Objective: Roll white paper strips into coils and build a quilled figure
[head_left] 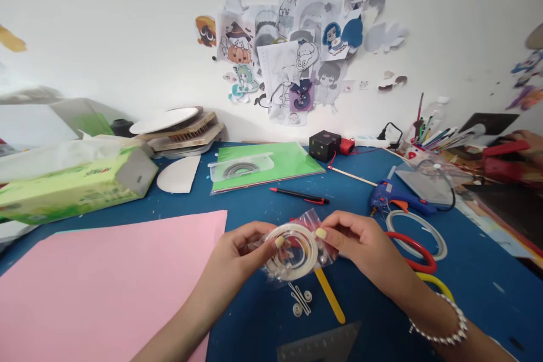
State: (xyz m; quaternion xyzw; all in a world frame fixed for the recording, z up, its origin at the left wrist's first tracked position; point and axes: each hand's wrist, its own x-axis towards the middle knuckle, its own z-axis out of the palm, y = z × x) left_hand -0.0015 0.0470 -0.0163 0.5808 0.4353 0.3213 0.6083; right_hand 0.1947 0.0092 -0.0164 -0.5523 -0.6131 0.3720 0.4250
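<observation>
Between both hands, above the blue table, is a clear plastic bag (292, 251) with coiled white strips inside. My left hand (248, 249) pinches its left side, thumb lying across the coils. At the bag's upper right corner, my right hand (356, 237) grips the plastic between thumb and fingers. Just below lie a white curled ornament with spiral ends (301, 300) and a yellow stick (330, 296), whose top end is hidden by the bag. A clear triangular ruler (320, 344) lies at the near edge of the view.
Pink paper (114, 283) covers the left front. Behind are a black pen (299, 195), a green sheet pack (271, 167) and a tissue pack (80, 181). To the right are a blue glue gun (399, 198), a white ring (418, 233) and red scissor-like handles (413, 249).
</observation>
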